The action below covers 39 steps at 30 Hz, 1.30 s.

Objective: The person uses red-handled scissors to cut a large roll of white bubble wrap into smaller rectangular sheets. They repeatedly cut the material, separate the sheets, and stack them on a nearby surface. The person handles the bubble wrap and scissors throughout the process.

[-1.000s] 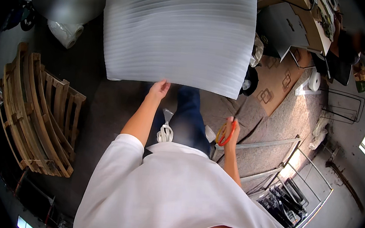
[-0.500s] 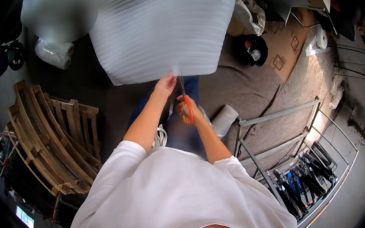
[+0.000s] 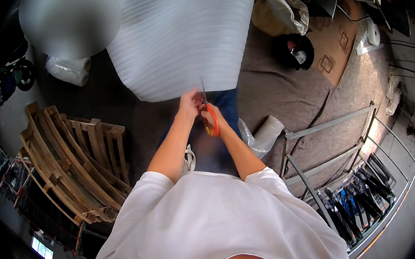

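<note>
A large white ribbed foam sheet point(image 3: 180, 43) spreads out ahead of me, its near edge reaching my hands. My left hand point(image 3: 190, 102) is closed at that edge, fingertips pinching it. Close beside it on the right, my right hand point(image 3: 213, 116) grips scissors point(image 3: 214, 124) with orange-red and yellow handles. Their metal blades point away from me, and the tip lies over the sheet near its edge. Whether the blades are parted is hard to make out. My fingers partly hide the spot where the blades meet the foam.
Wooden pallets point(image 3: 66, 161) stand at left, and a metal rack point(image 3: 332, 165) holding dark wrapped parts is at right. A plastic-wrapped roll point(image 3: 267, 135) lies right of my legs; another roll point(image 3: 69, 70) is far left. Beyond are a black bucket point(image 3: 298, 51) and brown cardboard point(image 3: 332, 54).
My right hand and the scissors have come closer to my left hand, and the blades reach farther over the foam. The sheet's right side has shifted left. The whole view has turned slightly.
</note>
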{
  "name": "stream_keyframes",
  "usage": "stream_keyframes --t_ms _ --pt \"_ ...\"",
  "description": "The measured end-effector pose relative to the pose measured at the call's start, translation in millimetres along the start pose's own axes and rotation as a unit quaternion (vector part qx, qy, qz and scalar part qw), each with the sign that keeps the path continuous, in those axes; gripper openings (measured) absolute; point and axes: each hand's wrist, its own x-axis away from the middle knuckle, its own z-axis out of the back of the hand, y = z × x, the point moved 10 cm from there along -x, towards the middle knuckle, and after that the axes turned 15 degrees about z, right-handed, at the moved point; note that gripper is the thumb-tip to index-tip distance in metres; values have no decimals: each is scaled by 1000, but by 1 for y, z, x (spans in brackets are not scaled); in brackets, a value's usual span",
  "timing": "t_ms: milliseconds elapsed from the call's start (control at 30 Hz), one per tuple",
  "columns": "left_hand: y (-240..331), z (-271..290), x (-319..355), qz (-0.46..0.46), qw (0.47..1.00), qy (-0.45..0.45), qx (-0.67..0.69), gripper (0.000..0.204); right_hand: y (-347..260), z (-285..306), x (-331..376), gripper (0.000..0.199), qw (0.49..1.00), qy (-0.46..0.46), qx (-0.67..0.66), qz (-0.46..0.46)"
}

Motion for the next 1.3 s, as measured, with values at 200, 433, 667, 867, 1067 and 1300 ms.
stream_keyframes --t_ms 200,433,667,867,1067,1300 --pt "20 21 -13 -22 991 2 134 12 -4 0 -3 7 998 8 58 2" --pt "33 20 -44 -15 994 -81 76 9 6 -9 -19 11 992 -5 116 48" --pt "39 3 1 -27 992 -42 114 12 7 -10 -14 9 994 10 106 30" --pt "58 25 -14 -69 994 10 -79 15 4 -29 -12 23 997 21 -58 38" --pt "52 21 18 -200 972 103 -74 15 -17 -38 -12 46 996 42 -63 57" --pt "52 19 48 -254 940 151 -171 10 -18 -24 -11 53 990 99 71 66"
